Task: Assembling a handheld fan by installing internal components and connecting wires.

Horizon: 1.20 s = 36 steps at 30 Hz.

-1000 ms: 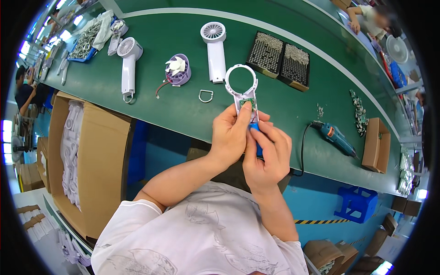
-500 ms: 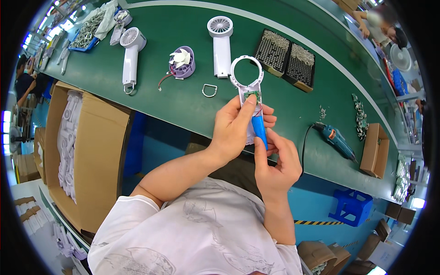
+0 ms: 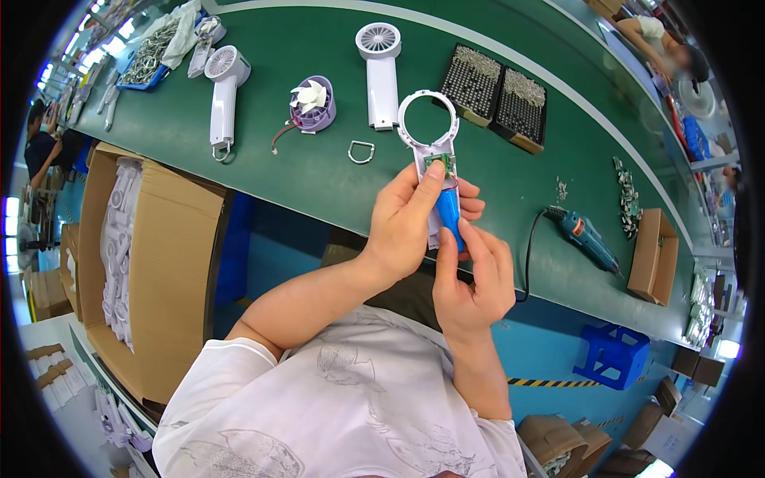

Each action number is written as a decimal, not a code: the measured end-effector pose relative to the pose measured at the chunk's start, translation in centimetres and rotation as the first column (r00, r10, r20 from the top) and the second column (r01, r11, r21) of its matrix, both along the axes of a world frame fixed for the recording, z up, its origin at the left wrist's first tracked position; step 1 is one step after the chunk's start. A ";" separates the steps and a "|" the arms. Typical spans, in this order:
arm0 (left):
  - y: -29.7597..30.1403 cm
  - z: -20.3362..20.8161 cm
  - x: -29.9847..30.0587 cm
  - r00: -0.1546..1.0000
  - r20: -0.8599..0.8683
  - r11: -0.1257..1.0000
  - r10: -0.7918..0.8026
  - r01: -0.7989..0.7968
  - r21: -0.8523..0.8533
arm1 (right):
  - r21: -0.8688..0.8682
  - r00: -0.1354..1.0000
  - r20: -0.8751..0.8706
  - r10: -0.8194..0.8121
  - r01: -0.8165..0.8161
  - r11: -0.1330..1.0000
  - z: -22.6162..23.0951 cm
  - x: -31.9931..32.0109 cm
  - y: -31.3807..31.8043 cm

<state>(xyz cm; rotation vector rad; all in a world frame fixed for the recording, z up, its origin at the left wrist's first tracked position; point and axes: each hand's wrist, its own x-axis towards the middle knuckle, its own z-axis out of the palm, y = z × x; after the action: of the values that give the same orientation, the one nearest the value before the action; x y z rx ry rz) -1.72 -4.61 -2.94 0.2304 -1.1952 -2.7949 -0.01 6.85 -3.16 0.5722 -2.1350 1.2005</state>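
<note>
My left hand is closed round a white handheld-fan housing half, its thumb pressing on a small green circuit board in the handle. The housing's round ring points away from me. My right hand pinches the lower end of a blue cylindrical battery. The battery lies along the handle, slightly tilted, its upper end close under the board. Whether it sits fully inside the housing I cannot tell. Beyond my hands lie a D-shaped metal ring, a purple fan motor unit with white blades and a white handheld fan.
Another white fan lies farther left. Two black trays of small metal parts stand at the back. A teal electric screwdriver and a small cardboard box are on the right. A large carton of white housings stands left.
My right hand has shifted slightly left and the battery has moved up along the handle, closer to the board and more in line with the housing. My left hand keeps its grip.
</note>
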 end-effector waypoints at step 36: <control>0.2 0.6 0.2 0.999 -0.039 0.999 -0.004 0.006 0.052 | 0.194 0.971 -0.234 -0.052 0.099 0.976 1.2 -0.3 0.5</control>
<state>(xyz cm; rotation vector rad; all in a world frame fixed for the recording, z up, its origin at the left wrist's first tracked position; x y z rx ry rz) -1.55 -4.45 -2.31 0.1768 -1.1180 -2.8238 -0.29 7.32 -1.98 0.6765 -2.0742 0.8353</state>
